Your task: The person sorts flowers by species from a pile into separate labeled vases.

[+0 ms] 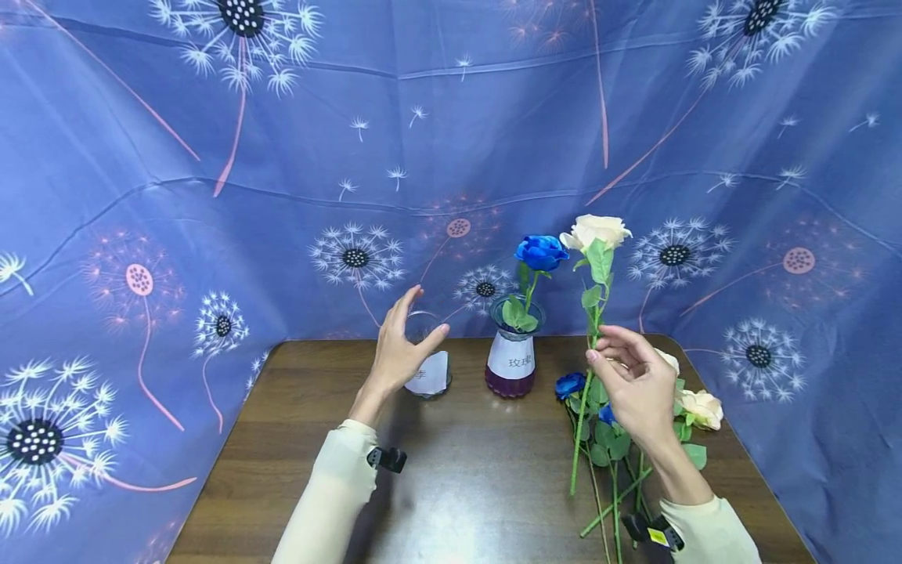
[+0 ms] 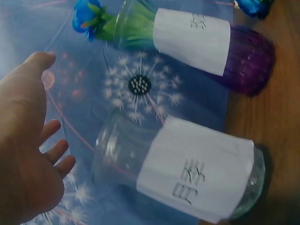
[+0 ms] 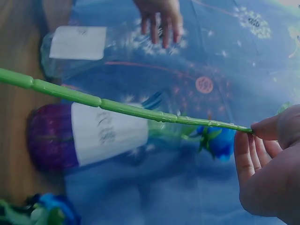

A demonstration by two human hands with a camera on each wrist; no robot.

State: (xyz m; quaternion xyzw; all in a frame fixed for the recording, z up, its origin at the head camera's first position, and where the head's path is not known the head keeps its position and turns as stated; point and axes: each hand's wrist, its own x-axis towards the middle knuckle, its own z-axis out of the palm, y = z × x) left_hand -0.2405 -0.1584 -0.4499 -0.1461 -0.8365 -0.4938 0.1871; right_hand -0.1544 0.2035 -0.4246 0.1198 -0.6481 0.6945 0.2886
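Head view shows your right hand (image 1: 634, 384) pinching the green stem of a cream artificial rose (image 1: 597, 232), held upright above the brown wooden table (image 1: 465, 470), just right of the purple-bottomed glass vase (image 1: 511, 362) with a blue rose (image 1: 541, 252) in it. Your left hand (image 1: 402, 345) is released, fingers spread beside the clear glass vase with a white label (image 2: 187, 171), apparently not gripping it.
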